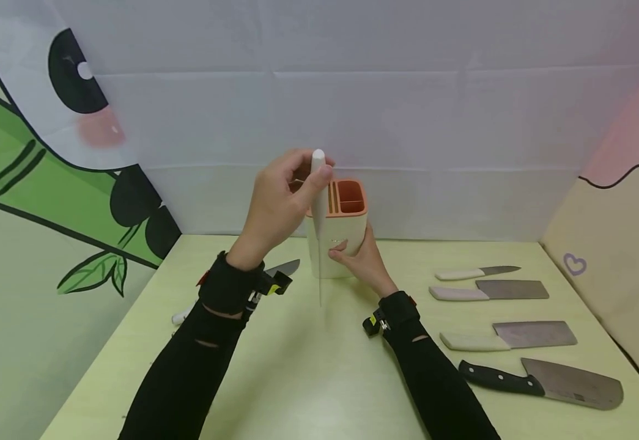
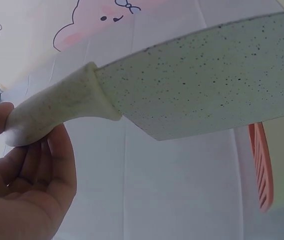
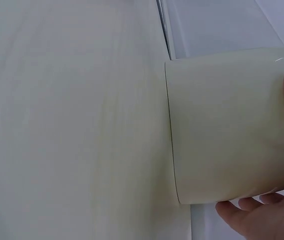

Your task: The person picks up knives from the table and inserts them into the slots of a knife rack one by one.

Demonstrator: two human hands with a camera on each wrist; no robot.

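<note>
Left hand (image 1: 275, 205) pinches the speckled cream knife (image 2: 181, 95) by its handle end, blade hanging just before the knife block (image 1: 341, 229); right hand (image 1: 360, 260) curls round the block on the table (image 1: 297, 379). Knife looks stiff, light and sharp-edged, so it is best held by the handle; the smooth block may slide

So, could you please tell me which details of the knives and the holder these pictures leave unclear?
- Held knife: head view shows it edge-on, so its blade face is unreadable; the left wrist view cuts off its tip.
- Knife behind the left hand: mostly hidden by the wrist.
- Knife holder: slot depths invisible; right wrist view shows only its wall.
</note>
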